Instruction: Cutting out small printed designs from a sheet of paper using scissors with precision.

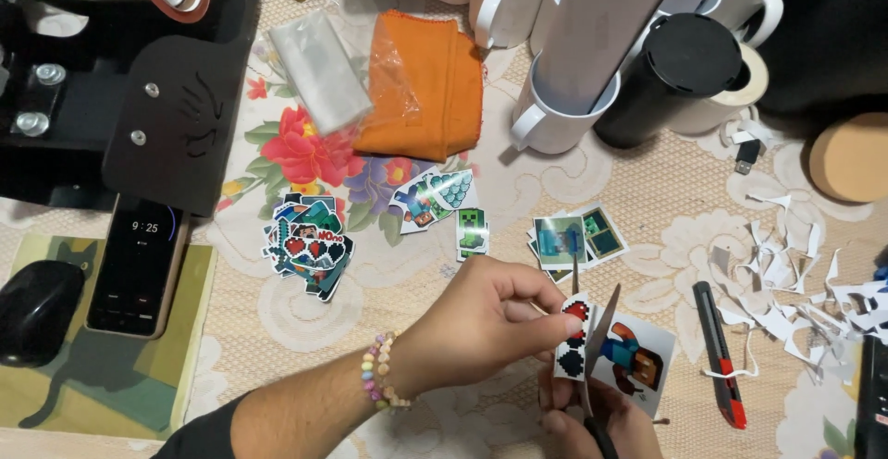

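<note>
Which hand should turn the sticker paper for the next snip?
Probably the left hand: its fingers already pinch the sticker sheet, while the right hand is busy holding the scissors.

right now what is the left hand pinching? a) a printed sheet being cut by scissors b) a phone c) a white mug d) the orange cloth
a: the left hand pinches the printed sheet while the scissors, held from below by the right hand, cut through it.
</note>
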